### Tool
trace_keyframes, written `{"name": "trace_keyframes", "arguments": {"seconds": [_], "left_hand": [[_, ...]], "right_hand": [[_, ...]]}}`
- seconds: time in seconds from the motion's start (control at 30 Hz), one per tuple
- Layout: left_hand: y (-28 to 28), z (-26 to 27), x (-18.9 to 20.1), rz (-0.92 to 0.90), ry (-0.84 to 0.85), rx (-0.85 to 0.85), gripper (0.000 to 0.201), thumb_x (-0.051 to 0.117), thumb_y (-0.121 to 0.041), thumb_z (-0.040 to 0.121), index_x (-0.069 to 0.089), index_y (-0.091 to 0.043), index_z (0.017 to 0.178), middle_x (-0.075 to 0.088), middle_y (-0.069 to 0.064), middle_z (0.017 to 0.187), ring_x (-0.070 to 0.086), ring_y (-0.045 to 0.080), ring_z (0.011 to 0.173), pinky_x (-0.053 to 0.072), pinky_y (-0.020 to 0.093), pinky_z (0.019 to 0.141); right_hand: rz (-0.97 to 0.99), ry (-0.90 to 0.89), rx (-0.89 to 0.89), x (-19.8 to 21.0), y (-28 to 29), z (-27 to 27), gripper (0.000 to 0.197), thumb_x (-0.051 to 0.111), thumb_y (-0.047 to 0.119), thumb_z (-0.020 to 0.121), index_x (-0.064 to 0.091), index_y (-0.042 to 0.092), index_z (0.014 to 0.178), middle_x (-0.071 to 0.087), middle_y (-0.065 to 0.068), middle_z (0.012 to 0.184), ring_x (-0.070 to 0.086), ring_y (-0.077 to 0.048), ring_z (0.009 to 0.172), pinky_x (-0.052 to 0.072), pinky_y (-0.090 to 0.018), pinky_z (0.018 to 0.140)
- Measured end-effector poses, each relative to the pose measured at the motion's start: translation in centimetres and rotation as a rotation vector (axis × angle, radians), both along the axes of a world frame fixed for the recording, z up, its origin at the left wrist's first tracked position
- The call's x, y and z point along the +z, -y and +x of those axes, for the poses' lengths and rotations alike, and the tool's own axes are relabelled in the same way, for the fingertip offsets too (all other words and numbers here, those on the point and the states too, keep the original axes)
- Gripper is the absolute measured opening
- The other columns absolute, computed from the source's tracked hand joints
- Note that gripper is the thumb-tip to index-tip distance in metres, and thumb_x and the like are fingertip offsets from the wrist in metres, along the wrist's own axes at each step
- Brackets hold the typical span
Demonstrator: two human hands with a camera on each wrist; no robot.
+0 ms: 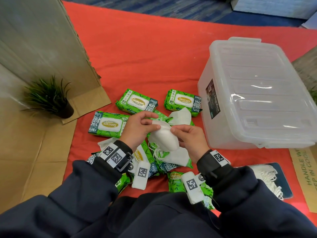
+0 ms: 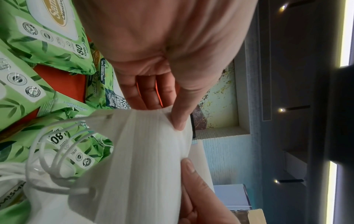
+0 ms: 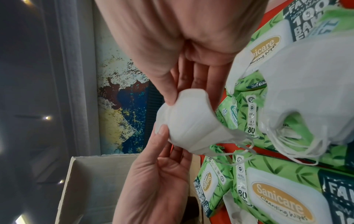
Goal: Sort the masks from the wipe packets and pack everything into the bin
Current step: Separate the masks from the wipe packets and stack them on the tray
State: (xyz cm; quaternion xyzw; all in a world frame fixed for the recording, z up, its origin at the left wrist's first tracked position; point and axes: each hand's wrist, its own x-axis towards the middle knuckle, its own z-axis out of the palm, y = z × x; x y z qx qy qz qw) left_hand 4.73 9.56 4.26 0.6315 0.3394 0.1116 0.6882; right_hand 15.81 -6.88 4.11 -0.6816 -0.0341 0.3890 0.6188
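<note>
We hold a white mask (image 1: 165,137) up in both hands, just above the pile of green wipe packets (image 1: 109,124) on the red tabletop (image 1: 154,57). Our left hand (image 1: 137,129) pinches one top corner, with thumb and fingers (image 2: 151,94) pressed together on the cloth. Our right hand (image 1: 190,141) pinches the other corner the same way.

The mask looks very light and soft. We think it will bend and flop, so the edge or the middle fold is a good place to hold it. Its thin ear loops (image 2: 47,153) hang down and could catch on other masks. The packets look squishy and heavier, so we would grab one around its middle.

The head view shows the clear bin (image 1: 253,93) to the right, with its lid on. It needs opening before we pack. The wrist views do not show the bin. The left wrist view shows the tangled loops up close. The right wrist view shows another mask (image 3: 306,84) lying on the packets, plus a cardboard box (image 3: 91,181).
</note>
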Motion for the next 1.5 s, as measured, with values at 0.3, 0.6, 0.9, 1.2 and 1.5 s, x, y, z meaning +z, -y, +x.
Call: {"name": "trace_keyframes", "arguments": {"seconds": [0.3,0.6,0.9,1.2,1.5], "left_hand": [[0.1,0.1,0.1,-0.04,-0.011,0.004,0.023,0.08,0.001,0.08,0.077,-0.016,0.096,0.079,0.008,0.088,0.072,0.018,0.082,0.057,0.037,0.08],[0.1,0.2,-0.2,-0.01,-0.037,-0.024,0.021,0.08,-0.001,0.082,0.08,-0.016,0.095,0.079,0.007,0.09,0.073,0.018,0.084,0.058,0.037,0.081],[-0.2,1.9,-1.7,0.216,-0.255,-0.603,0.036,0.088,-0.031,0.079,0.074,-0.024,0.111,0.075,-0.008,0.104,0.07,0.013,0.103,0.054,0.033,0.092],[1.7,2.2,-5.5,0.334,-0.472,-0.604,0.022,0.088,-0.015,0.077,0.075,-0.016,0.095,0.071,0.0,0.076,0.073,0.026,0.068,0.063,0.04,0.069],[2.1,1.2,-6.8,0.214,-0.439,-0.413,0.023,0.087,-0.011,0.078,0.074,-0.009,0.098,0.07,0.007,0.073,0.072,0.031,0.07,0.064,0.042,0.066]], "right_hand": [[-0.025,-0.002,0.025,0.2,0.2,0.4,0.003,0.074,0.008,0.09,0.076,0.007,0.092,0.073,-0.01,0.085,0.064,-0.024,0.074,0.057,-0.036,0.064],[-0.028,-0.067,0.098,0.3,0.7,0.5,0.005,0.075,0.005,0.089,0.074,0.003,0.094,0.074,-0.01,0.081,0.07,-0.024,0.068,0.061,-0.037,0.057],[-0.053,-0.162,0.038,-0.7,3.5,2.2,0.005,0.075,0.005,0.088,0.074,0.007,0.092,0.073,-0.01,0.084,0.07,-0.022,0.069,0.06,-0.038,0.054],[-0.223,-0.291,-0.166,-6.7,8.6,2.8,0.025,0.076,0.002,0.086,0.071,-0.001,0.11,0.074,-0.013,0.085,0.069,-0.021,0.068,0.062,-0.039,0.06],[-0.305,-0.155,-0.138,-8.1,7.9,2.4,0.011,0.078,0.004,0.085,0.075,0.007,0.094,0.065,-0.008,0.07,0.058,-0.015,0.058,0.058,-0.032,0.046]]}}
